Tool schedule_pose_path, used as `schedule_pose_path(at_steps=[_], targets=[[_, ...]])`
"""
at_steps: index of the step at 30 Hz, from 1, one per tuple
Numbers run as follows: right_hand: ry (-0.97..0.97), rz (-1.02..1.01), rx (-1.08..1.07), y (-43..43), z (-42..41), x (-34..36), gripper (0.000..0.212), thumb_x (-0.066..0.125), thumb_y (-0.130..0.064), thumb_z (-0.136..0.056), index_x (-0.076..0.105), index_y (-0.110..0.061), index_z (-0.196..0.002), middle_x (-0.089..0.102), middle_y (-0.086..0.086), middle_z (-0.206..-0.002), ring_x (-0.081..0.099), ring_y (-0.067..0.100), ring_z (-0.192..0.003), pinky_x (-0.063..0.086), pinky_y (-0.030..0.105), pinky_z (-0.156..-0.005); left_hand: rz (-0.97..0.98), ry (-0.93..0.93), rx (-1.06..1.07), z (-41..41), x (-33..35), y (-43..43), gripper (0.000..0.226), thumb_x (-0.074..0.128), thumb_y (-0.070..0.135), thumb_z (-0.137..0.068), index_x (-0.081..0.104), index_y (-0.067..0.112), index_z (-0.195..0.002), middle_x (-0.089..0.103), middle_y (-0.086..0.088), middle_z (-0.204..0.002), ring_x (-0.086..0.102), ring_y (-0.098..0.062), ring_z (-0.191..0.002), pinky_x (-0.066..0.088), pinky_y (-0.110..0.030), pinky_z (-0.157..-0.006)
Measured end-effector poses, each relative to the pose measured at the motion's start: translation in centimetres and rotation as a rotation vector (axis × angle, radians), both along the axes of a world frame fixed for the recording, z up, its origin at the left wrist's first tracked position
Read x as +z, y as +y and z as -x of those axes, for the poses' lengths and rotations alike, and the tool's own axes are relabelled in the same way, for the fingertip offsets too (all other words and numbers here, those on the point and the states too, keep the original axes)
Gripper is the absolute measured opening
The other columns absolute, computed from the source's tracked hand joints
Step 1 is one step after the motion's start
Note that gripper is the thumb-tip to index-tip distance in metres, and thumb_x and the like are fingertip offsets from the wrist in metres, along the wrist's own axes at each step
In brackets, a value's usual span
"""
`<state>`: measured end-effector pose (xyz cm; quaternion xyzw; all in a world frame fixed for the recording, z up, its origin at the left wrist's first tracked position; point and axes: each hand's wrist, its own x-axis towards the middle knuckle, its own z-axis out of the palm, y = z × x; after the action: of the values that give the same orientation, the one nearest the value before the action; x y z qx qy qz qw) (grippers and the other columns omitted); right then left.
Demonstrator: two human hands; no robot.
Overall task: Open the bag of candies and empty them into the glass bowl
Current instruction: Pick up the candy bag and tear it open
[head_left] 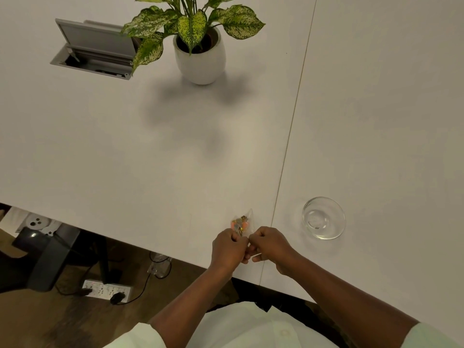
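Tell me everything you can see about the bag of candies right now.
The bag of candies is a small clear plastic pouch, crinkled, with orange and darker wrapped pieces showing through. It lies near the front edge of the white table, just left of the seam, its far corner pointing away from the person. The left hand and right hand both pinch its near end, knuckles almost meeting. Whether it is already torn open cannot be told.

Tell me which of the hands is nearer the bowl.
Right. The right hand grips the bag just left of the bowl in the picture; the left hand grips the bag too, farther from the bowl.
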<state>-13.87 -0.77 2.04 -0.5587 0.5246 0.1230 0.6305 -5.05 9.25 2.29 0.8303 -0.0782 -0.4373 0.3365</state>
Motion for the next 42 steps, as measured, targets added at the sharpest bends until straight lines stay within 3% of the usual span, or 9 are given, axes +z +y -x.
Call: schedule_pose_path(at_steps=[3,10,16,23,27,33,35,39,42], targets=[[0.005,0.002,0.004,0.1,-0.1,0.2,0.02,0.062,-0.024,-0.097,0.066,-0.006,-0.104,0.078,0.014,-0.093,0.078,0.026,-0.085,0.065,0.037,-0.076,0.004,-0.006,-0.029,-0.3,0.0,-0.1,0.016,0.061,0.015,-0.095,0.063,-0.001,-0.095,0.075,-0.016,-0.084,0.075,-0.023,-0.062,0.064,-0.033,-0.065],[0.039,0.203,0.102,-0.2,-0.3,0.0,0.014,0.065,-0.022,-0.093,0.068,-0.008,-0.095,0.074,0.006,-0.086,0.075,0.019,-0.081,0.065,0.032,-0.069,0.028,0.019,-0.05,-0.4,0.0,0.0,0.012,0.062,0.019,-0.096,0.063,0.006,-0.095,0.076,-0.009,-0.081,0.07,-0.011,-0.053,0.058,-0.02,-0.055],[0.025,0.204,0.038,0.2,-0.6,-0.1,0.012,0.066,-0.024,-0.092,0.065,-0.014,-0.086,0.073,0.003,-0.081,0.072,0.013,-0.072,0.061,0.026,-0.061,0.043,0.012,0.023,-0.1,-0.3,0.2,0.013,0.061,0.021,-0.097,0.061,0.009,-0.093,0.075,-0.007,-0.078,0.069,-0.01,-0.051,0.057,-0.018,-0.051],[-0.006,0.221,0.107,-0.2,-0.3,0.6,0.011,0.061,-0.022,-0.092,0.064,-0.012,-0.087,0.074,0.01,-0.09,0.074,0.024,-0.083,0.061,0.033,-0.069,0.082,-0.179,-0.235,-1.0,-0.2,-0.4,0.015,0.061,0.017,-0.097,0.067,0.011,-0.109,0.074,-0.008,-0.097,0.073,-0.022,-0.083,0.064,-0.036,-0.08],[-0.006,0.304,0.19,-0.4,-0.3,0.8,0.013,0.061,-0.023,-0.093,0.063,-0.012,-0.086,0.074,0.013,-0.089,0.074,0.029,-0.085,0.061,0.039,-0.073,0.059,-0.209,-0.262,-1.4,-0.2,-0.7,0.012,0.063,0.015,-0.095,0.07,0.005,-0.092,0.075,-0.013,-0.086,0.074,-0.025,-0.075,0.063,-0.043,-0.077],[0.031,0.398,0.119,0.2,-0.2,0.6,0.021,0.061,-0.024,-0.092,0.065,-0.004,-0.087,0.073,0.014,-0.086,0.072,0.031,-0.083,0.061,0.047,-0.079,0.046,-0.202,-0.074,-0.5,-0.2,-1.0,0.014,0.062,0.018,-0.093,0.062,0.006,-0.087,0.073,-0.011,-0.086,0.072,-0.028,-0.077,0.062,-0.047,-0.072],[0.036,0.386,0.108,0.2,-0.1,0.3,0.02,0.061,-0.025,-0.092,0.066,-0.006,-0.091,0.073,0.012,-0.088,0.072,0.028,-0.085,0.062,0.047,-0.08,0.045,-0.179,-0.084,-0.4,-0.3,-1.0,0.013,0.061,0.021,-0.094,0.061,0.008,-0.089,0.073,-0.009,-0.089,0.073,-0.025,-0.078,0.063,-0.042,-0.072],[-0.028,0.378,0.094,-0.1,0.0,-0.1,0.014,0.059,-0.026,-0.097,0.064,-0.017,-0.107,0.073,0.003,-0.096,0.073,0.019,-0.085,0.062,0.035,-0.076,0.059,-0.147,-0.165,-0.8,-0.6,-0.8,0.014,0.061,0.029,-0.097,0.06,0.015,-0.093,0.073,-0.005,-0.09,0.072,-0.014,-0.066,0.056,-0.015,-0.056],[-0.075,0.407,0.105,-0.4,-0.2,-0.2,0.013,0.058,-0.023,-0.098,0.066,-0.015,-0.105,0.075,0.002,-0.094,0.073,0.017,-0.081,0.063,0.036,-0.075,0.072,-0.14,-0.218,-1.1,-0.8,-0.7,0.02,0.058,0.029,-0.099,0.061,0.01,-0.094,0.074,-0.007,-0.086,0.07,-0.012,-0.062,0.056,-0.016,-0.054]])
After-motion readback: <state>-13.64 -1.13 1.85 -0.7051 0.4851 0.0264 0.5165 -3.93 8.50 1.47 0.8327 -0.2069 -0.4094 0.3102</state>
